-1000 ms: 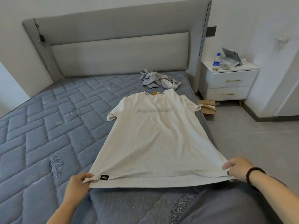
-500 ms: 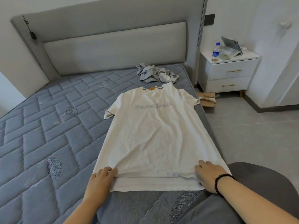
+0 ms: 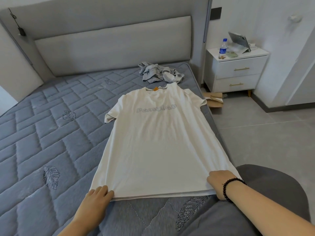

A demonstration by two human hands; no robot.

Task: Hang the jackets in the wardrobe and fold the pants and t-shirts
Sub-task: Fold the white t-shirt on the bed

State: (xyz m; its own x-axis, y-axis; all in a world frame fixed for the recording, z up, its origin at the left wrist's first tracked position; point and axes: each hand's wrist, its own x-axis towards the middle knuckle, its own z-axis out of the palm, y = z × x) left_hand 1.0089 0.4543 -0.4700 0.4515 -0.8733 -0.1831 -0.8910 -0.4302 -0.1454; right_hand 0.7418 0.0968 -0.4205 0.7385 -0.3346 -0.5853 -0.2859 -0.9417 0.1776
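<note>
Hands [image 3: 97, 195] [image 3: 219, 183] palm-down on t-shirt [image 3: 158, 142] hem corners, arms extended.

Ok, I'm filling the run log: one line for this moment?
step: spread t-shirt flat | left hand: at hem corner | right hand: at other corner | bed: grey clothes unfolded

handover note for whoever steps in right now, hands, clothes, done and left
Left hand: at the white t-shirt's lower left hem corner, grip hidden.
Right hand: fingers curled at the lower right hem corner.
T-shirt lies spread flat, front up, collar toward the headboard, along the mattress's right side.
Grey crumpled clothes sit beyond the collar.
Done: t-shirt laid out.
Left: fold it, then the grey pile. No jackets or wardrobe in view.
</note>
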